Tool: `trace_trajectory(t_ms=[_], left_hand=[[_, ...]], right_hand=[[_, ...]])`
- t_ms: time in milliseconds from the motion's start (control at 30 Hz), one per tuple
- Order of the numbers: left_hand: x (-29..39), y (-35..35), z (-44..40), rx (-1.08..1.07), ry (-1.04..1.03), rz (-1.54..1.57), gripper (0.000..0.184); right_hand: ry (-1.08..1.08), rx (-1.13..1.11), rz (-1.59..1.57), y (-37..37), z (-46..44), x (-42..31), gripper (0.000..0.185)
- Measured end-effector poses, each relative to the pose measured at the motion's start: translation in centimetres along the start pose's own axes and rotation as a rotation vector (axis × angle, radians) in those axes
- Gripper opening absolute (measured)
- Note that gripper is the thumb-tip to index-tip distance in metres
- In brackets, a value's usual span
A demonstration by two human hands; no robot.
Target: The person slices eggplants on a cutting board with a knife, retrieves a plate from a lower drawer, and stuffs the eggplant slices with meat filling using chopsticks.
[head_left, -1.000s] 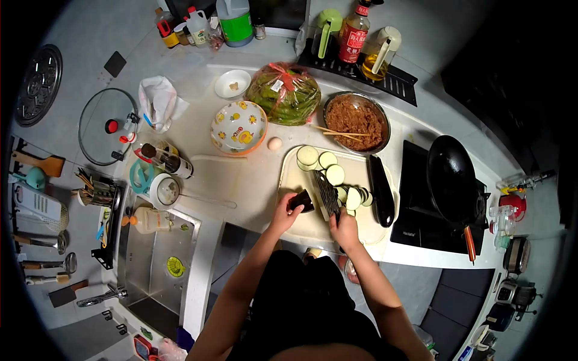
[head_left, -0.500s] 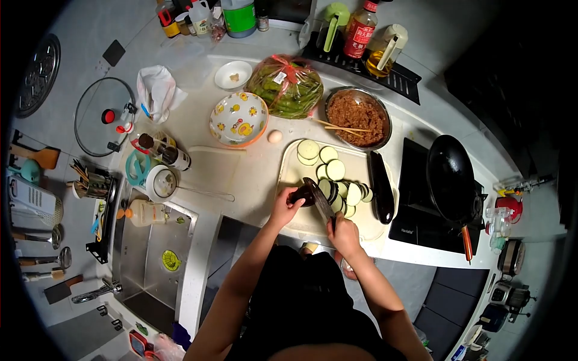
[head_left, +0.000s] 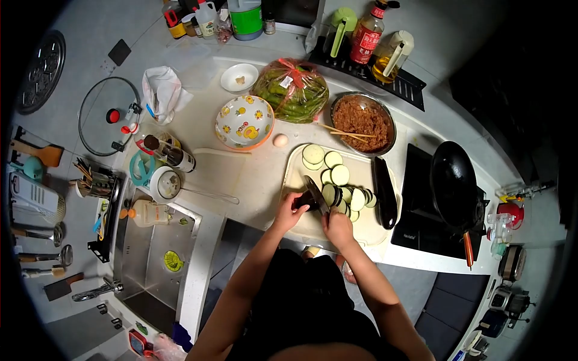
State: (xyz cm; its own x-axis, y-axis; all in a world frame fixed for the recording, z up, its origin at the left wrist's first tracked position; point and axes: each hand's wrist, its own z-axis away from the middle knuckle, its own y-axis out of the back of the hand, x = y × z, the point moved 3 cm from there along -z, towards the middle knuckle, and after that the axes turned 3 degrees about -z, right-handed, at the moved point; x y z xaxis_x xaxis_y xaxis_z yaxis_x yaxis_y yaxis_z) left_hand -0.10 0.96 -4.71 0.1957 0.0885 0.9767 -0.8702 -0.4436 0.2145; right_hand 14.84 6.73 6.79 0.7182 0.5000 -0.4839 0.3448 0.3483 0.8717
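- Left hand [head_left: 291, 212] grips the dark eggplant piece [head_left: 305, 202] on the cutting board [head_left: 294, 174].
- Right hand [head_left: 338, 227] is closed around the handle of the knife [head_left: 316, 194], beside the eggplant slices [head_left: 340, 175].

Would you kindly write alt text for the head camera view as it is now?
The left hand steadies an eggplant piece while the right hand holds a knife against it on a cutting board. Round slices and a whole eggplant lie alongside; beyond are a bowl of minced meat and an egg.
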Motion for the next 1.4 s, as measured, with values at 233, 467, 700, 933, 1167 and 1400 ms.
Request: trace_trajectory(t_ms=[233, 467, 700, 933, 1167, 1400], left_hand=[[0.1, 0.1, 0.1, 0.002, -0.013, -0.011, 0.039], [0.5, 0.2, 0.2, 0.017, -0.017, -0.001, 0.038], [1.2, 0.2, 0.2, 0.007, 0.005, 0.065, 0.037], [1.5, 0.4, 0.0, -0.014, 0.001, -0.008, 0.038], [1.2, 0.4, -0.2, -0.021, 0.032, -0.016, 0.038], [1.3, 0.4, 0.0, -0.012, 0.003, 0.010, 0.038]], right_hand=[[-0.025, -0.028, 0.000, -1.3, 0.4, 0.8, 0.022], [-0.021, 0.001, -0.009, -1.9, -0.5, 0.9, 0.023], [0.005, 0.080, -0.048, 2.9, 2.4, -1.0, 0.020], [-0.003, 0.016, -0.005, 2.9, 2.8, -0.9, 0.021], [-0.006, -0.008, -0.015, 2.5, 1.2, -1.0, 0.021], [-0.035, 0.029, -0.017, -4.4, -1.8, 0.6, 0.024]])
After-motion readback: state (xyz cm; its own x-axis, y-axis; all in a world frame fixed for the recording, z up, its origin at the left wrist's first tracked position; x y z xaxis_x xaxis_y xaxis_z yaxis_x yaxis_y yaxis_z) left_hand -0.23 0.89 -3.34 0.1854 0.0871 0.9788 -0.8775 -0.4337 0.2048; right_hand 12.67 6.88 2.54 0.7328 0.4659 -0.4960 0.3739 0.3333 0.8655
